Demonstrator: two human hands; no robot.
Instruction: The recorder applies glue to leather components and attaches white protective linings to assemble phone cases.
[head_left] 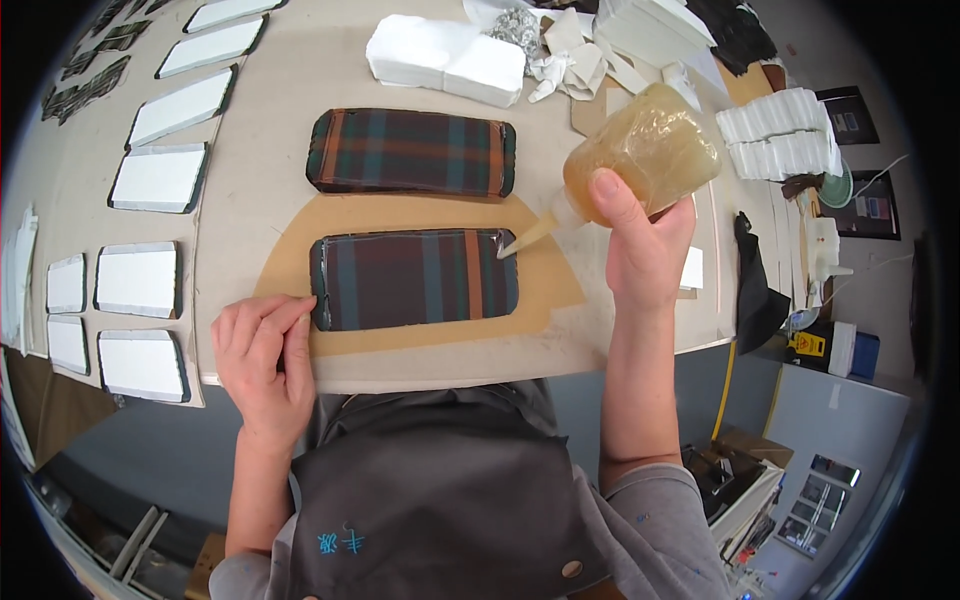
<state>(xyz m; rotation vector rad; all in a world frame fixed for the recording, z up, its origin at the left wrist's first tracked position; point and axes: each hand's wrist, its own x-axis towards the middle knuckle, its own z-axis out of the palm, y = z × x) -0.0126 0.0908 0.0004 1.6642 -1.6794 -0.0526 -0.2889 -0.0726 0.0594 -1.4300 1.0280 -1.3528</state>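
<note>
Right hand (645,245) fingers clamped on tilted glue bottle (640,150), nozzle touching near plaid panel (413,279) right edge. Left hand (265,360) fingers together, pressing panel's left end on counter (300,90).

Glue bottle (645,150): the right hand (640,245) covered its lower side; the contents showed only as an amber blur.
Nozzle tip: too small to tell whether it touched the near plaid panel (415,280).
Left hand (262,360): its palm side was hidden; fingertips overlapped the panel's left end.
White panels (140,280): the far ones were cut off by the rim.
Crumpled heap (560,50): too jumbled to identify.
</note>
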